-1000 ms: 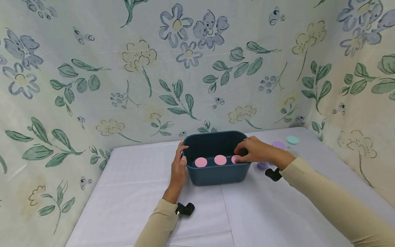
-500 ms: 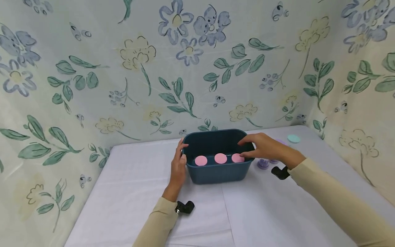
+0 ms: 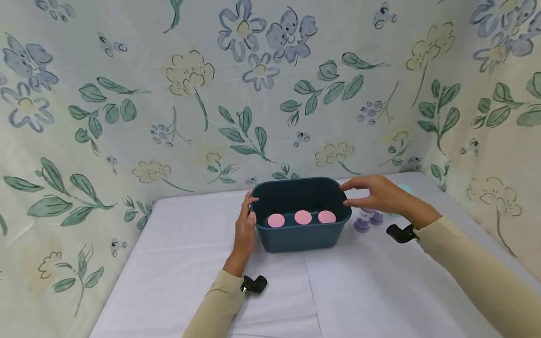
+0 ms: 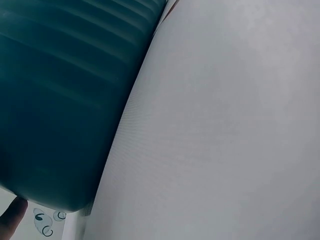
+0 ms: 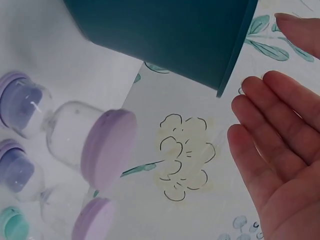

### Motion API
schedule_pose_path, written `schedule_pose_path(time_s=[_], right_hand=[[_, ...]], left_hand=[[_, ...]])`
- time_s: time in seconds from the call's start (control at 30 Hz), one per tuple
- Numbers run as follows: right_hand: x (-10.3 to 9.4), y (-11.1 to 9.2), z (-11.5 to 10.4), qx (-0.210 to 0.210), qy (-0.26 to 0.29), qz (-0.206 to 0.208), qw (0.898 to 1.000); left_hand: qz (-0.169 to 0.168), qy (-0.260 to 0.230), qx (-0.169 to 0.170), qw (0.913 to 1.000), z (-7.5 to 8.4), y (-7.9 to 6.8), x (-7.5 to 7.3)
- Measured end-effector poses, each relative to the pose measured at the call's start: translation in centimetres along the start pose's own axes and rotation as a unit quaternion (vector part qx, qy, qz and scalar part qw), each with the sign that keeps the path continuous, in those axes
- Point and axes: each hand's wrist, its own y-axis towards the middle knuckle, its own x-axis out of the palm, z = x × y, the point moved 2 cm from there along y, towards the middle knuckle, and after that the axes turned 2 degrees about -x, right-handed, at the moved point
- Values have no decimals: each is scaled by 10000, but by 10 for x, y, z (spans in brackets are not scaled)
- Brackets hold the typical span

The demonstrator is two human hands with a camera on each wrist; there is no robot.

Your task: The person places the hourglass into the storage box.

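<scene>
A dark blue plastic bin [image 3: 302, 238] stands upright on the white-covered table. Three pink round tops [image 3: 276, 220] [image 3: 303, 217] [image 3: 327, 216] show in a row inside it; what lies under them is hidden by the front wall. My left hand [image 3: 244, 230] holds the bin's left end, fingers bent over the rim. One fingertip [image 4: 15, 215] shows by the bin's edge in the left wrist view. My right hand [image 3: 374, 193] hovers beside the right end, fingers spread from the thumb, nothing between them. The right wrist view shows its palm [image 5: 295, 200] bare.
Right of the bin stand several small clear containers with lilac lids [image 5: 109, 150] and purple bases [image 3: 362, 224], partly behind my right hand. A turquoise one [image 5: 14, 224] is among them, its lid [image 3: 405, 188] showing past the hand. A floral cloth [image 3: 190, 117] hangs behind the table.
My right hand has let go of the rightmost pink-topped thing, lifted out of the bin and moved right, over toward the lilac-lidded containers. My left hand has stayed at the bin's left end.
</scene>
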Motion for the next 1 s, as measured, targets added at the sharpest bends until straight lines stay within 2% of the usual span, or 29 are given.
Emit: schedule_pose_path(time_s=[0.1,0.23,0.4,0.7,1.0], right_hand=[[-1,-4,4,61,-4,131,9999],[0,-11,10,173,48,215,9996],[4,-21,22,428,200,238,9986],[14,-41,31,541,409,743,9949],[22,-45,41,730,496,831,9926]], left_hand=[[18,45,34,10000,-10,0,1],[-1,45,35,10000,-13,-1,2],[-13,137,19,9999,-13,-4,2],[-70,122,89,9999,-12,-5,2],[14,123,132,9998,-11,-6,0]])
